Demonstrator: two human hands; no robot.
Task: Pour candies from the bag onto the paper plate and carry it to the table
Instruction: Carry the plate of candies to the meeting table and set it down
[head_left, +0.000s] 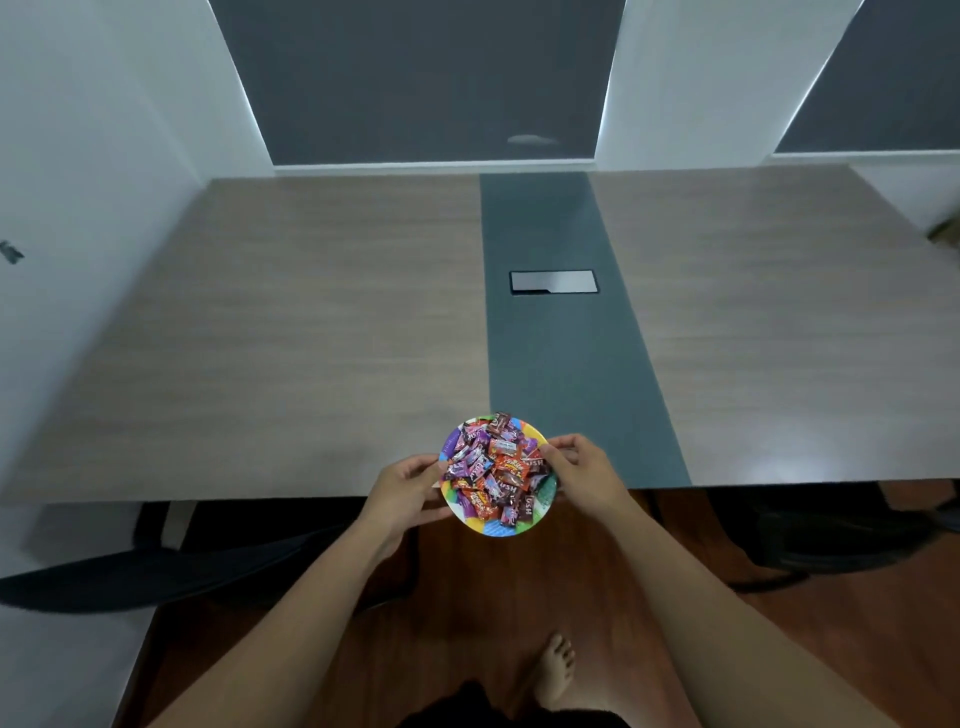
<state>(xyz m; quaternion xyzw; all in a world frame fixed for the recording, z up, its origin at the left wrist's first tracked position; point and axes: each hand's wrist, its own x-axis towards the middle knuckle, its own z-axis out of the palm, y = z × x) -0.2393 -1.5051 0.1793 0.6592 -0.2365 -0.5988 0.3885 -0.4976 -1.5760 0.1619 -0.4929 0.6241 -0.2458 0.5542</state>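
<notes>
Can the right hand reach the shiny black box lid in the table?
Probably not yet: the right hand grips the paper plate at the table's near edge, and the lid lies much farther in.

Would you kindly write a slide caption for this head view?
Both hands, left hand and right hand, hold a candy-filled paper plate at the near edge of the table.

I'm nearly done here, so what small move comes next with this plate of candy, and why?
Probably ease the plate forward and set it down: both hands, left and right, hold it at the table's near edge, partly over the floor.
</notes>
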